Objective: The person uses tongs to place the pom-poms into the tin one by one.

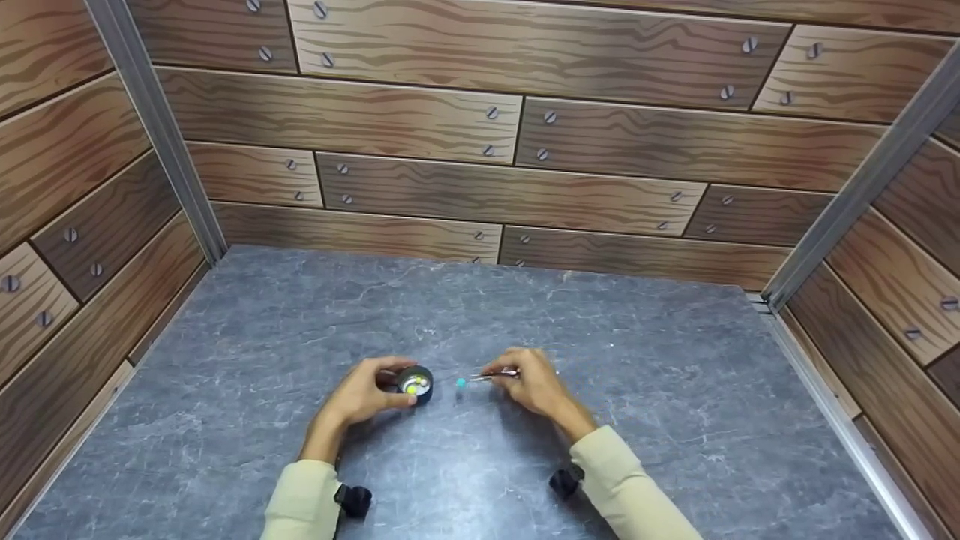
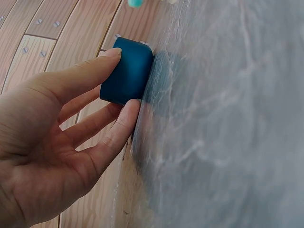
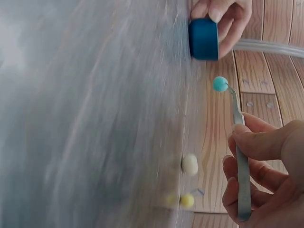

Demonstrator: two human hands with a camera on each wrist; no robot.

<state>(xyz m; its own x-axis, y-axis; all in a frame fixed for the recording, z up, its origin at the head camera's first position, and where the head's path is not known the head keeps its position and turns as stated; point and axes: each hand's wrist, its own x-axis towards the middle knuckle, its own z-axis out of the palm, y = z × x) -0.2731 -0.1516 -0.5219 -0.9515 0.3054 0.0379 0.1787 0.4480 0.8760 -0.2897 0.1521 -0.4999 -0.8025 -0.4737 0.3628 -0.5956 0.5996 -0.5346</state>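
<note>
A small round blue container [image 1: 430, 391] with a pale inside stands on the table, several yellow and white balls in it. My left hand [image 1: 363, 393] holds it by the sides, thumb on the near side and fingers on the far side. The left wrist view shows the smooth blue wall of the container [image 2: 127, 71] between thumb and fingertips. With my right hand [image 1: 531, 381] I grip metal tweezers [image 3: 242, 175] whose bent tips hold a turquoise ball [image 3: 220, 84]. In the head view that turquoise ball [image 1: 460, 382] is just right of the container, apart from it.
A white ball [image 3: 190, 165] and a yellow ball [image 3: 187, 200] lie on the table near my right hand. The grey marbled tabletop [image 1: 465, 315] is bounded by wood-patterned walls [image 1: 420, 180] at the back and both sides, with metal corner posts [image 1: 161, 127].
</note>
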